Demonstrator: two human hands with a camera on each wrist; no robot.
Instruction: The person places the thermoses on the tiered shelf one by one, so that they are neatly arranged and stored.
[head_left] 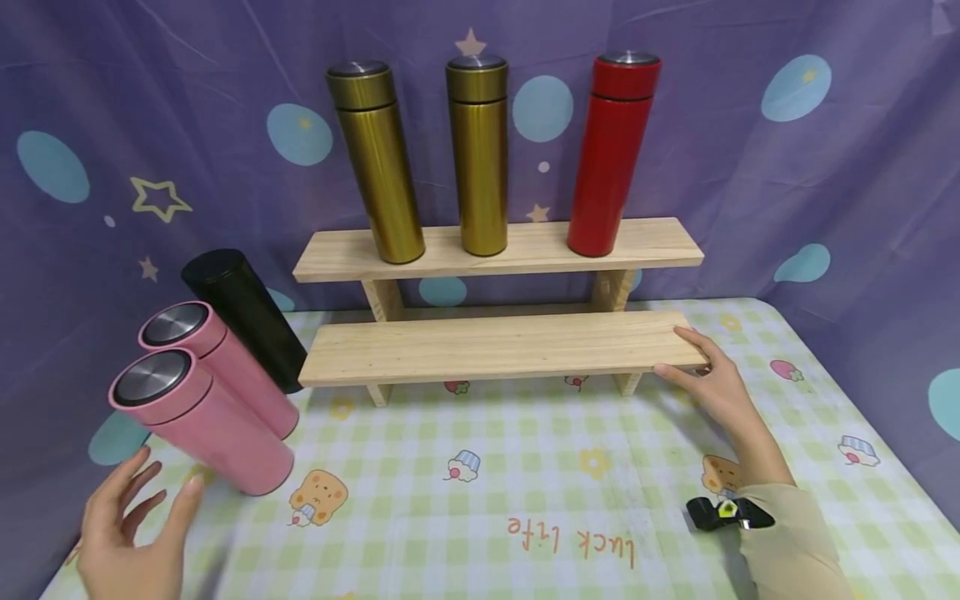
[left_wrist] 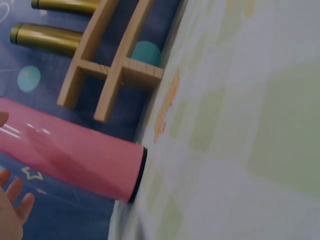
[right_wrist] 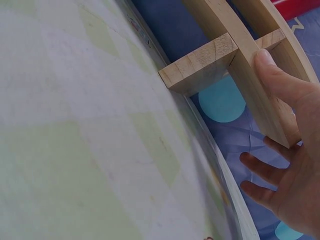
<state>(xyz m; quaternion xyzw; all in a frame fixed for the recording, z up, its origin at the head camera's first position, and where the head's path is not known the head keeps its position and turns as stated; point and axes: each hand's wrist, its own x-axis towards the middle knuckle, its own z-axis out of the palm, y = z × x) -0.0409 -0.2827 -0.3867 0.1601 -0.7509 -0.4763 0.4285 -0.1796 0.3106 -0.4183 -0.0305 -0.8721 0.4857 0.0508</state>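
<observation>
Backing a green-and-white checked tablecloth, purple patterned fabric hangs far; right hand grips pale wooden two-tier shelf, left hand relaxed, near left.

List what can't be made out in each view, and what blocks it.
Rear pink bottle, head view: partly hidden by the front pink bottle.
Black bottle, head view: lower left side hidden by the rear pink bottle.
Left hand, left wrist view: mostly cut off by the left edge.
Red bottle, right wrist view: mostly cut off by the top and right edges.
Mark on the black strap, head view: too small to read.
</observation>
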